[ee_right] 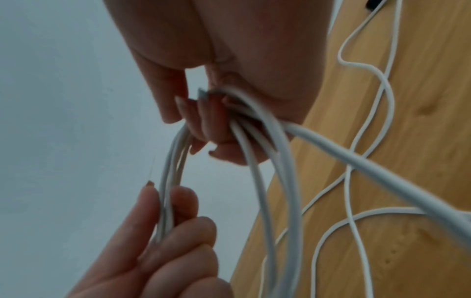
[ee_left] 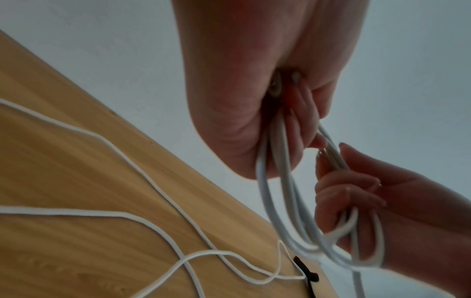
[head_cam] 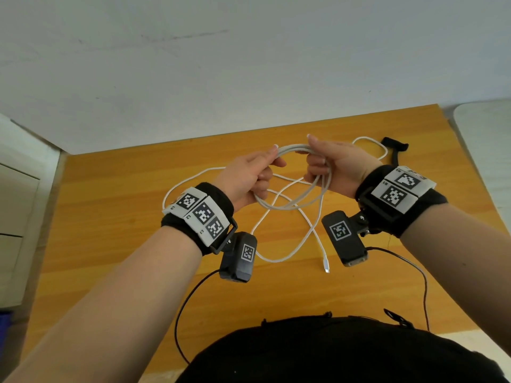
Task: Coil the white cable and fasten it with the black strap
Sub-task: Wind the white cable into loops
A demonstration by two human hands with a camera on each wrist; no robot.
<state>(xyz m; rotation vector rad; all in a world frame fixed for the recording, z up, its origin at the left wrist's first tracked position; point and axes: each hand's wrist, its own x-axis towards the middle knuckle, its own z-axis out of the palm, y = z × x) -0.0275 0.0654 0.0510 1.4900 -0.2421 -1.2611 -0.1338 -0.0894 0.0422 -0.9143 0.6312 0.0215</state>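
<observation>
Head view: plug end (head_cam: pixel 326 268) and slack loops loose on the desk (head_cam: pixel 110 244), left hand (head_cam: pixel 249 178) and right hand (head_cam: pixel 331 167) both gripping a few coiled turns of cable (head_cam: pixel 293 206) above it, strap (head_cam: pixel 395 150) untouched at far edge.

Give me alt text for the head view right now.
Both hands hold a half-wound coil of white cable above a wooden table: the left hand pinches its top, the right hand grips the loops. The loose rest trails on the table, and the black strap lies beyond the right hand.
</observation>
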